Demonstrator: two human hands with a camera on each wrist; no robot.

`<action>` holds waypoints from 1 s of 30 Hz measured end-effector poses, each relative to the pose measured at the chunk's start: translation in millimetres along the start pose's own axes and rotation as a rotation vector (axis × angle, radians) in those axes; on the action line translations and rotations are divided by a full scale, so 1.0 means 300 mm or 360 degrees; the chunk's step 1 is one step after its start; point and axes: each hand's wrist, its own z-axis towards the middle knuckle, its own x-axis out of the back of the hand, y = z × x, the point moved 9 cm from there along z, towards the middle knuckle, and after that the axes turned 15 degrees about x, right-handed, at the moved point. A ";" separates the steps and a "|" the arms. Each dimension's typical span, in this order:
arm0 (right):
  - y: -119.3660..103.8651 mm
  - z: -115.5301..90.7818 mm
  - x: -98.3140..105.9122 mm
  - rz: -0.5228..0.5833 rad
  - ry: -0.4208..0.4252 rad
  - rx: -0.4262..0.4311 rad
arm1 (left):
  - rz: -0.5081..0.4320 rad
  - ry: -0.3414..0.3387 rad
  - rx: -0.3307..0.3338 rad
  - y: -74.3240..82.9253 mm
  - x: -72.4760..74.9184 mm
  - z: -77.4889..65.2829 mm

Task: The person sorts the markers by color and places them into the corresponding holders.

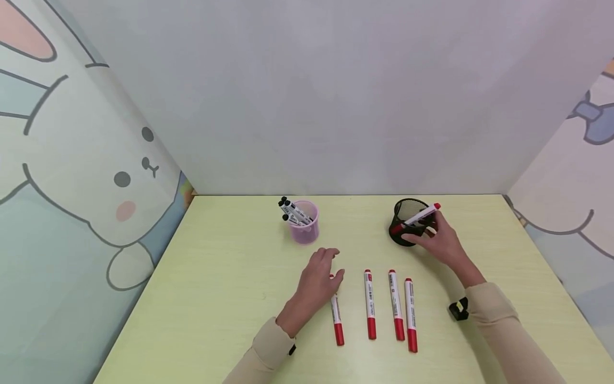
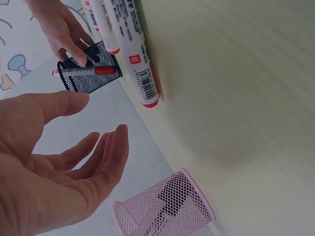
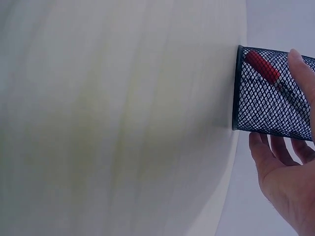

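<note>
My right hand (image 1: pixel 443 242) grips a black mesh pen cup (image 1: pixel 399 236) at the back right, thumb on one side and fingers on the other. Inside it one white marker (image 1: pixel 422 214) leans with its red cap (image 3: pixel 262 66) down, seen through the mesh. My left hand (image 1: pixel 314 282) hovers with relaxed, spread fingers and holds nothing. It is over the leftmost red-capped marker (image 1: pixel 337 320) and partly hides it in the head view. To its right lie three more red-capped markers, among them one (image 1: pixel 370 304) nearest it and one (image 1: pixel 411 314) at the far right.
A pink mesh pen cup (image 1: pixel 307 233) stands at the back left of the centre, holding several white markers with black ends (image 1: pixel 298 214). The pale yellow table (image 1: pixel 206 277) meets a grey-white back wall (image 1: pixel 336 106). Cartoon-printed panels (image 1: pixel 72 213) flank both sides.
</note>
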 end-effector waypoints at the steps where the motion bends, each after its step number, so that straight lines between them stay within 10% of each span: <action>1: -0.001 0.000 -0.001 -0.0002 0.0002 0.0001 | -0.0004 -0.0008 0.0016 -0.008 -0.001 -0.004; 30: 0.008 0.002 -0.001 0.0017 0.0003 -0.0004 | -0.0251 -0.0325 0.0438 -0.118 -0.072 -0.124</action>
